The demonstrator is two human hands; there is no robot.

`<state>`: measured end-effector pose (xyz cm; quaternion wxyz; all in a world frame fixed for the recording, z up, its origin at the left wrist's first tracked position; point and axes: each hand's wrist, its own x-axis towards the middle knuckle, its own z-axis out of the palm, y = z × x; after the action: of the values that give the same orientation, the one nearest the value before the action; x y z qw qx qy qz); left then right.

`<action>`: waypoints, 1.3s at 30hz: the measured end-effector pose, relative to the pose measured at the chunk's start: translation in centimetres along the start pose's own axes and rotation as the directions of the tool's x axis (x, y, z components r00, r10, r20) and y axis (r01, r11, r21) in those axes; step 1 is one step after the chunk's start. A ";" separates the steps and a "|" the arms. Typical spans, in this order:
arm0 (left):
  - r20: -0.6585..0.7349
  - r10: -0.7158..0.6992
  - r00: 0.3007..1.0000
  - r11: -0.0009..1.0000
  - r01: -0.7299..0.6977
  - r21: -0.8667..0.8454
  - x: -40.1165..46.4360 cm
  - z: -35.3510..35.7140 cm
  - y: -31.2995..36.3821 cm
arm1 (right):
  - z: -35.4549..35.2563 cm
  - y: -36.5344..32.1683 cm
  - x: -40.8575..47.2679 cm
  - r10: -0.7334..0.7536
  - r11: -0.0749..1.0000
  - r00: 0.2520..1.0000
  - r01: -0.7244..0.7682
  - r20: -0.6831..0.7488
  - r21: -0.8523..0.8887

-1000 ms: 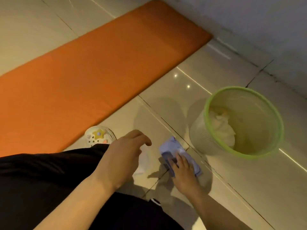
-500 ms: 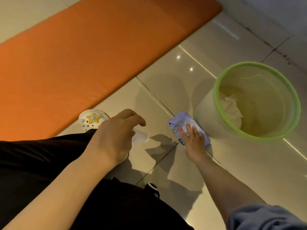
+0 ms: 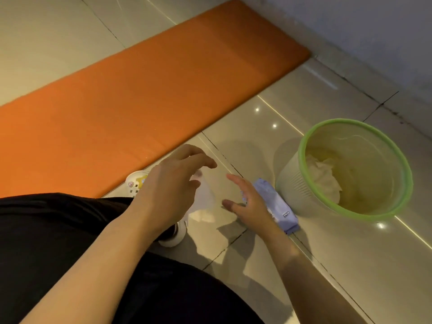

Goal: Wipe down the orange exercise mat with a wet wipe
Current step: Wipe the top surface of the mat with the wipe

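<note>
Head view shows the left hand [image 3: 173,183] above the floor [image 3: 315,265], its fingers [image 3: 198,160] curled and grasping a pale wipe [image 3: 203,197] that hangs down, probably so it can open before use. The right hand [image 3: 247,202] is beside it with released, spread fingers, just over the purple pack [image 3: 278,206] that lies on the floor; it holds nothing. The orange mat [image 3: 140,94] lies flat on the floor, past the hands, near the wall [image 3: 374,31]. A green bin [image 3: 355,169] with crumpled white paper stands just beside the pack, handy for used wipes. Wiping is not yet begun.
</note>
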<state>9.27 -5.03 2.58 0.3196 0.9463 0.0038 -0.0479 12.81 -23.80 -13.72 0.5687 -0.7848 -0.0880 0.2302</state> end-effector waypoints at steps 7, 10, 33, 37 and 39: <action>-0.087 0.031 0.996 0.939 -0.059 -0.340 -2.5 -4.7 3.9 | -2.1 -13.1 -1.3 -0.234 0.955 0.948 0.181 0.216 0.237; -0.122 0.059 0.991 0.917 -0.102 -0.386 -3.9 -6.0 5.3 | -3.7 -15.1 -2.6 -0.270 0.933 0.931 0.190 0.247 0.306; -0.112 0.388 0.915 0.826 -0.399 -0.399 1.3 -8.4 11.1 | -11.3 -21.1 -4.6 -0.385 0.903 0.919 0.359 0.078 0.236; -0.167 0.304 0.938 0.874 -0.345 -0.343 2.9 -9.8 7.6 | -8.6 -21.8 -1.2 -0.392 0.919 0.920 0.391 0.001 0.048; -0.121 0.246 0.962 0.908 -0.272 -0.318 3.5 -10.3 5.5 | -7.1 -22.1 0.4 -0.386 0.921 0.921 0.387 -0.049 0.028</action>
<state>13.91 -3.28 13.69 0.4776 0.8721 -0.1012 0.0335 19.16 -22.28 8.55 0.6190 -0.7461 -0.2248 0.0984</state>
